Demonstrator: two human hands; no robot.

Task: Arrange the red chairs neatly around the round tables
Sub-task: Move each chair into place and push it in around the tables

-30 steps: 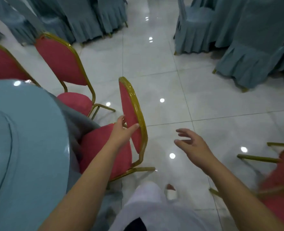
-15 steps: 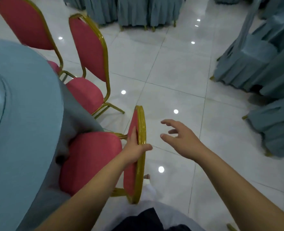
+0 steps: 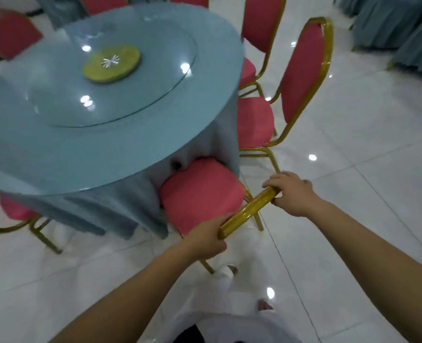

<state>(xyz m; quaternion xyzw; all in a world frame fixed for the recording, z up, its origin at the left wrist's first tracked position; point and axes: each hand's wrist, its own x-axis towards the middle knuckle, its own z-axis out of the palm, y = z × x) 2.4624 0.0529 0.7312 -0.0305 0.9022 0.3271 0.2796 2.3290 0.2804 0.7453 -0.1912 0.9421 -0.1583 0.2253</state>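
A red chair (image 3: 201, 194) with a gold frame stands right below me, its seat pushed against the blue tablecloth of the round table (image 3: 68, 144). My left hand (image 3: 206, 237) grips the left end of its gold backrest rail. My right hand (image 3: 291, 193) grips the right end of the same rail. A second red chair (image 3: 301, 73) stands just to the right along the table's edge, and a third red chair (image 3: 262, 23) is beyond it.
A glass turntable with a green disc (image 3: 111, 63) sits on the table. More red chairs stand at the far left (image 3: 9, 33) and lower left (image 3: 16, 209). Blue-covered chairs (image 3: 403, 28) fill the upper right. Glossy white tiles (image 3: 353, 169) stretch to the right.
My right hand, which hovered open in the air, now grips the backrest rail. My view has swung round behind the chair, whose seat now sits against the tablecloth.
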